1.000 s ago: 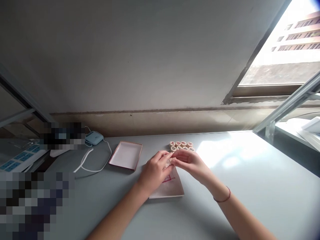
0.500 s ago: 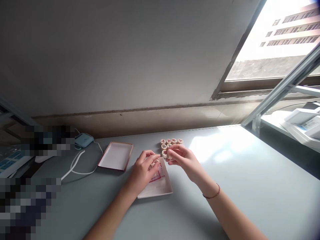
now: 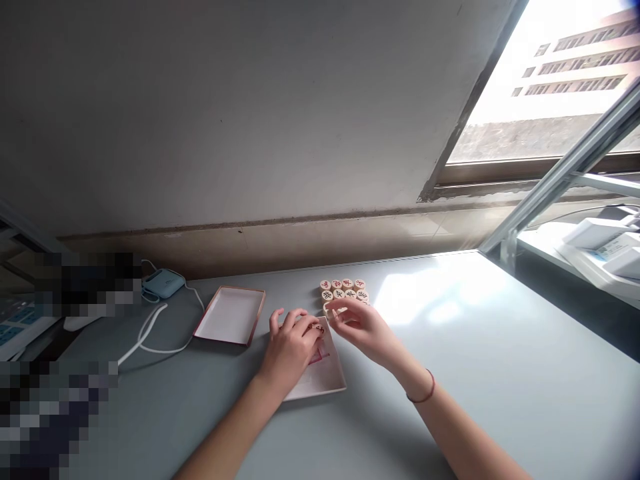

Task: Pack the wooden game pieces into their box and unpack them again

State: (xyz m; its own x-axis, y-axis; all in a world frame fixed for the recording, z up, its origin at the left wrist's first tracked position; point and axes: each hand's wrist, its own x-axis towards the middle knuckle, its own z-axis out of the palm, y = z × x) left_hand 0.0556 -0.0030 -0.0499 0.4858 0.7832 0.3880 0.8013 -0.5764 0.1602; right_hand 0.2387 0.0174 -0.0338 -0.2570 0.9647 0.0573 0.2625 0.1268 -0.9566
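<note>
My left hand is palm down over a shallow white box, its fingers apart and bent. Next to its fingertips a Chinese chess piece shows inside the box; the thumb is hidden. My right hand is just beyond the box's far right corner. Its thumb and forefinger pinch at a round piece in the nearest row, partly covered by the fingers. Behind it stand rows of round wooden Chinese chess pieces, red-lettered ones at the back and dark-lettered ones in front.
An upturned box lid lies left of the box on the grey table. Further left are a light blue device, white cables and a power strip. A metal frame post rises at the right.
My left hand has turned palm down and its fingers have spread over the box. My right hand has shifted slightly down and left, uncovering more of the second row of pieces.
</note>
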